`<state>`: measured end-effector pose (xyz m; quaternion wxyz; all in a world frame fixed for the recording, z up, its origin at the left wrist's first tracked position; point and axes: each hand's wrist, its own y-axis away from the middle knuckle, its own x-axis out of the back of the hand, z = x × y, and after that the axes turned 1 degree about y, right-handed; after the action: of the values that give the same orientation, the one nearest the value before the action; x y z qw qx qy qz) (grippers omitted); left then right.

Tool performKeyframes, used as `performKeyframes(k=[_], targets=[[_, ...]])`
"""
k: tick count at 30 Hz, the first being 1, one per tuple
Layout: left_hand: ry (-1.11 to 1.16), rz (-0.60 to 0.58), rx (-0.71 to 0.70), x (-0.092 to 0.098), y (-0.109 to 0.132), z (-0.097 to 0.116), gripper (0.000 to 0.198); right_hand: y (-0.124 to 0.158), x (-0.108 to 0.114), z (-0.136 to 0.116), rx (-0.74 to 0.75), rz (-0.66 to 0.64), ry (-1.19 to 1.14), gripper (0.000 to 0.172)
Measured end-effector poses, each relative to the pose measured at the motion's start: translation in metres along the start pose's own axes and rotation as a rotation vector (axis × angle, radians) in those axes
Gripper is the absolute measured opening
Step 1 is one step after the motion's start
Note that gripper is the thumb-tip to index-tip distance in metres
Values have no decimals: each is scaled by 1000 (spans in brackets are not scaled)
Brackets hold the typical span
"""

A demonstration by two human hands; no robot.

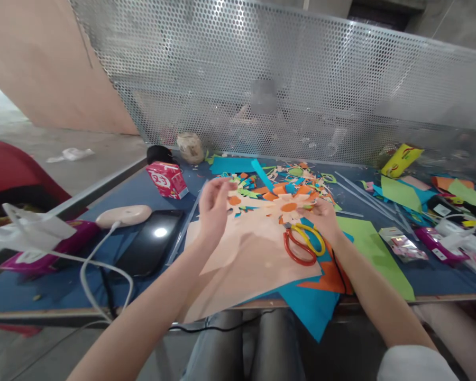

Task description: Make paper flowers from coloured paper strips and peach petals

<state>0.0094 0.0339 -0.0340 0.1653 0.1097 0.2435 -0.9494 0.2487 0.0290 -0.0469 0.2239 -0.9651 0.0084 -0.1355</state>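
Note:
A paper flower [289, 207] with pale peach petals and an orange round centre is pinched at its right edge by my right hand [319, 216]. My left hand [214, 205] is raised to the left of it, fingers loosely bent and apart, with nothing visible in them. Beyond that hand lies a second flower with an orange centre [234, 200], partly covered. Scissors [301, 248] with one red and one yellow handle loop rest on large peach paper sheets [238, 254], just below my right hand. Blue sheets [313, 309] and an orange sheet [329, 283] stick out underneath.
Colourful paper scraps [297, 177] pile up behind my hands. To the left are a phone [153, 243], a white corded device [124, 216] and a red box [167, 180]. A green sheet [373, 248] lies right. A perforated metal panel [293, 79] borders the back.

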Motion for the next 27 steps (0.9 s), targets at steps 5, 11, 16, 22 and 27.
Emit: performKeyframes(k=[5,11,16,22,27], targets=[[-137,-167,-464,9,4,18,20,-1,-6,-5,-144,-25,-161,27],[-439,-518,-482,8,10,24,47,0,-6,1,-208,-94,-183,29],[-582,-525,-719,7,14,23,52,2,-2,4,23,-69,52,22],[-612,-502,-919,5,23,29,57,2,3,-7,472,-106,85,15],[-597,-535,-1115,9,27,35,35,7,3,-25,678,-63,143,13]])
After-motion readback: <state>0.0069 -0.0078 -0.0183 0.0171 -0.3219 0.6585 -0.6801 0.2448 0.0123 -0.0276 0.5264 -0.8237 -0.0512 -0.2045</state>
